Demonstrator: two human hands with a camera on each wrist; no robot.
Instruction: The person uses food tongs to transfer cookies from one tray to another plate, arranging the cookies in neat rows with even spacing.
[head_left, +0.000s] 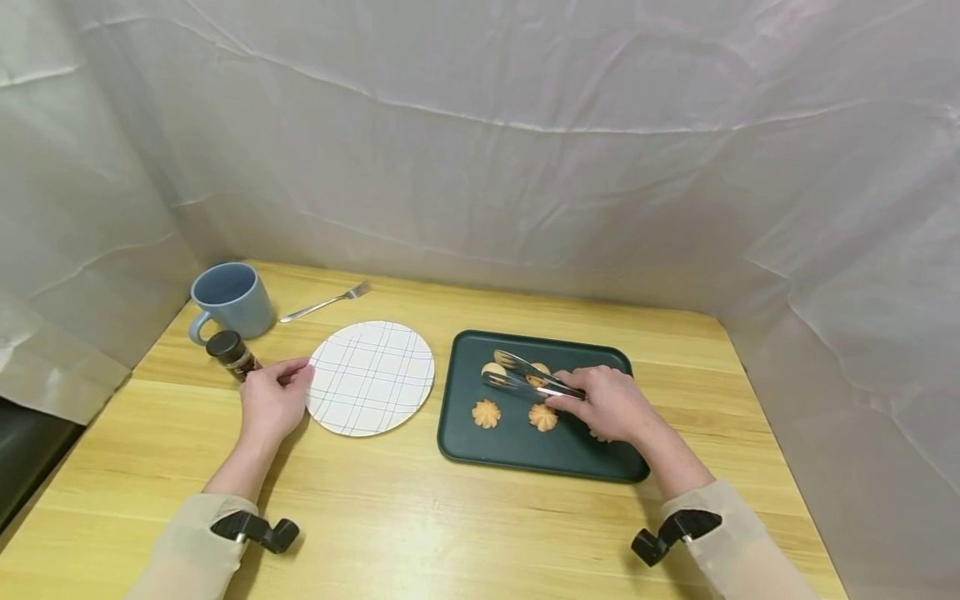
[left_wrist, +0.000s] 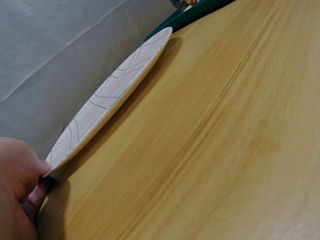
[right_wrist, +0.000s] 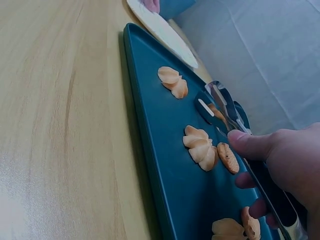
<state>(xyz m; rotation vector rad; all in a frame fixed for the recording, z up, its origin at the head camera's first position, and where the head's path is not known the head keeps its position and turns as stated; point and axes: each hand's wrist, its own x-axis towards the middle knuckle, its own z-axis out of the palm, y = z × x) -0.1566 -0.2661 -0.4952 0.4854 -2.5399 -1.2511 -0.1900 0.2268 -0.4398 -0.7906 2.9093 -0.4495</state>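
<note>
My right hand (head_left: 609,402) grips a pair of metal tongs (right_wrist: 260,185) over the dark green tray (head_left: 517,461). At the back left of the tray, the slotted ends of the tongs are on either side of a cookie (right_wrist: 216,112). Several other ridged, light brown cookies lie on the tray, among them a front-left cookie (head_left: 486,413) and a front-middle cookie (head_left: 543,417); my right hand partly covers others. My left hand (head_left: 274,402) pinches the left rim of a round white plate (head_left: 371,379) with blue grid lines, thumb on top.
A blue mug (head_left: 243,307) stands at the back left with a fork (head_left: 326,305) beside it. Just behind my left hand a small black-capped jar (head_left: 234,353) leans toward the plate. Pale cloth (head_left: 480,208) hangs along the back and sides of the wooden table (head_left: 390,517).
</note>
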